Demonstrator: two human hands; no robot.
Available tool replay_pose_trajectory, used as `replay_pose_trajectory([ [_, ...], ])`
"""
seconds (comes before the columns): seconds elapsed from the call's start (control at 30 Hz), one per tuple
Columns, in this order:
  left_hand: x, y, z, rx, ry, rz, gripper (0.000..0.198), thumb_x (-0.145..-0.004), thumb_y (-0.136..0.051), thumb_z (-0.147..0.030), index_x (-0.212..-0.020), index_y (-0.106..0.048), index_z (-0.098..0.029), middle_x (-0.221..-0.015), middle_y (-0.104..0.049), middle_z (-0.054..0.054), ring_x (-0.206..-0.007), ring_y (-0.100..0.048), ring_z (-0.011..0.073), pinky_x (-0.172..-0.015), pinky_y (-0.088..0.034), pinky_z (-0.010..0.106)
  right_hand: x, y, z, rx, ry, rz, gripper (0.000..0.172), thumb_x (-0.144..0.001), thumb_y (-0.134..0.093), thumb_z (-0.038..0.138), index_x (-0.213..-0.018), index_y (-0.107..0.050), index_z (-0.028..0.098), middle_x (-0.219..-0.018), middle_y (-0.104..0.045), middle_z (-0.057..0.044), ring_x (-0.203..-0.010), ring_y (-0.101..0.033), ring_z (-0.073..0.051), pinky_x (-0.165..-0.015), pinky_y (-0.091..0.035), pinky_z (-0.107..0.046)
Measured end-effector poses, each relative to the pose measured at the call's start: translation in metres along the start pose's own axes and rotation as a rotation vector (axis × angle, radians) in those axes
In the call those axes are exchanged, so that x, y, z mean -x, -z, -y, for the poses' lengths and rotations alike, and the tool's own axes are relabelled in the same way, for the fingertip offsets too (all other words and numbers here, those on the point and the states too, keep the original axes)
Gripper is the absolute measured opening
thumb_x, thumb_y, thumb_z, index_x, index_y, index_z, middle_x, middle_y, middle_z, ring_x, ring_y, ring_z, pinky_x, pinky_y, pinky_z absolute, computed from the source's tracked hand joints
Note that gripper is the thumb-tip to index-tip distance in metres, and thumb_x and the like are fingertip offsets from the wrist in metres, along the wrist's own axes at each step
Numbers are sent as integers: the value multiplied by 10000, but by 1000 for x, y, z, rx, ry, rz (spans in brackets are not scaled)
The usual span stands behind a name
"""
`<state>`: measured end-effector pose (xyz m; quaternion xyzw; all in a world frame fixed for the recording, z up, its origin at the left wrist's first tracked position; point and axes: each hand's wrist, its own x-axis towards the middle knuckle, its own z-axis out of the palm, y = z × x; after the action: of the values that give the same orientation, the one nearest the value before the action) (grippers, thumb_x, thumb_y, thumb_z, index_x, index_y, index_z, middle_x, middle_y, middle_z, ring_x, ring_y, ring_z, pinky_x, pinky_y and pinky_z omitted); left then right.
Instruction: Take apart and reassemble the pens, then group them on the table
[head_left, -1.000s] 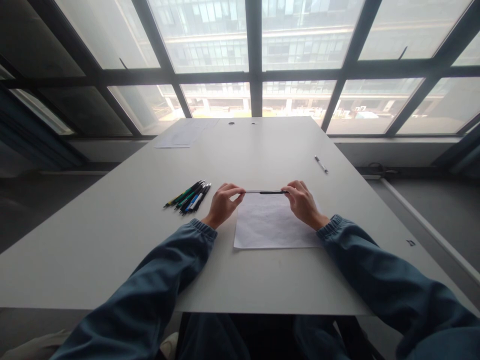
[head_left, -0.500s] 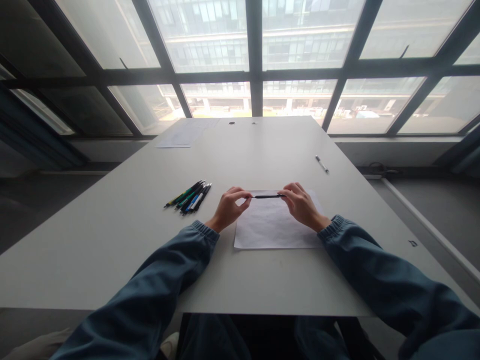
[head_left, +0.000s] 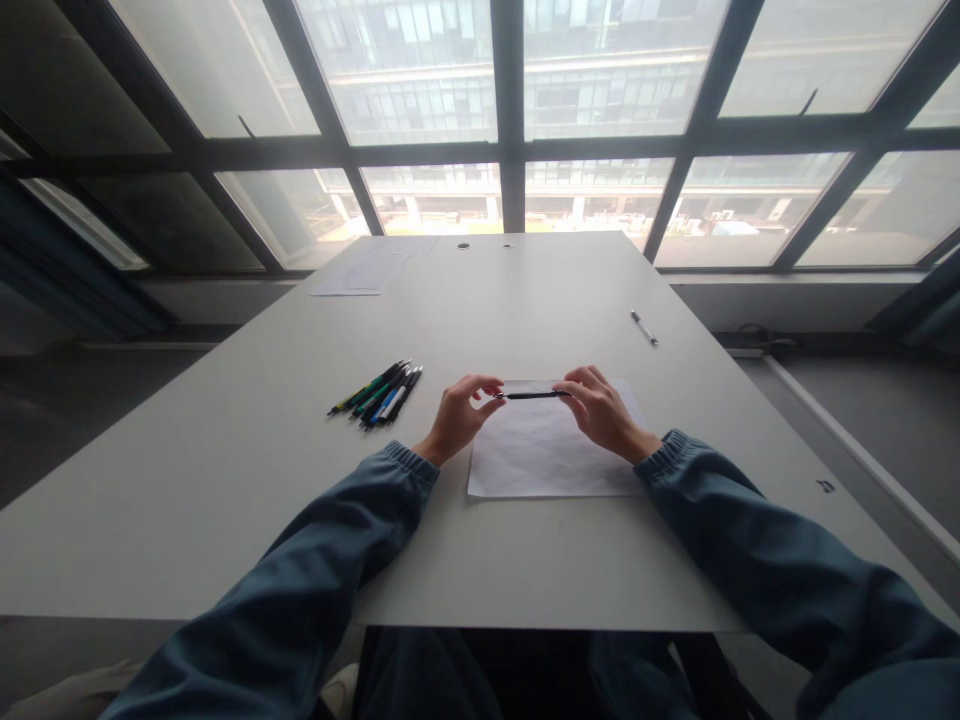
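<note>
A thin dark pen [head_left: 534,395] is held level between both hands, a little above a white sheet of paper [head_left: 551,455]. My left hand [head_left: 460,417] pinches the pen's left end with thumb and fingers. At the other end, my right hand [head_left: 602,410] is closed around it. Both arms wear blue sleeves. The hands hover over the far edge of the sheet on the grey table [head_left: 225,480].
A bundle of several coloured pens [head_left: 379,392] lies left of my left hand. A single light pen [head_left: 643,328] lies farther back on the right. Papers [head_left: 371,270] rest at the table's far left. Big windows stand behind the table.
The hands have come closer together along the pen, so less of it shows between them, and they have sunk slightly toward the sheet.
</note>
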<state>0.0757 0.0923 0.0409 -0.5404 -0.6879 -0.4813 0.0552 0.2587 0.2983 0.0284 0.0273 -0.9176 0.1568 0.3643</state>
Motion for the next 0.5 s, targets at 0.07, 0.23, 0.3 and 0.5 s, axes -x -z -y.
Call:
replay_pose_trajectory([
  [0.07,0,0,0,-3,-3,-4,139,-828,-784,-272,-935,-728,-202,-884,-742,32,-795,-671,164,-710,-522,291,0,0,0,-5,5,0,208,-966,-537,130,-1109,-660,217,-1010,-612,-95,-941,-548,-249,-770,-535,-400],
  [0.23,1,-1,0,13,38,-20,140,-846,-768,-335,-903,-762,-207,-818,-747,31,-725,-661,159,-678,-517,289,0,0,0,-17,9,-13,215,-969,-529,129,-1120,-652,221,-1014,-593,-93,-940,-552,-241,-773,-535,-390],
  [0.3,1,-1,1,16,65,-24,162,-849,-765,-359,-911,-774,-210,-802,-753,30,-695,-659,156,-681,-520,294,1,0,-1,-14,7,-15,217,-969,-527,129,-1122,-650,221,-1017,-590,-94,-943,-554,-241,-775,-535,-390],
  [0.5,1,-3,1,60,49,-5,150,-869,-741,-337,-959,-785,-227,-878,-764,41,-758,-676,165,-692,-538,295,1,-1,-2,-14,-13,-13,219,-968,-524,125,-1121,-650,218,-1027,-589,-97,-956,-556,-242,-790,-535,-391],
])
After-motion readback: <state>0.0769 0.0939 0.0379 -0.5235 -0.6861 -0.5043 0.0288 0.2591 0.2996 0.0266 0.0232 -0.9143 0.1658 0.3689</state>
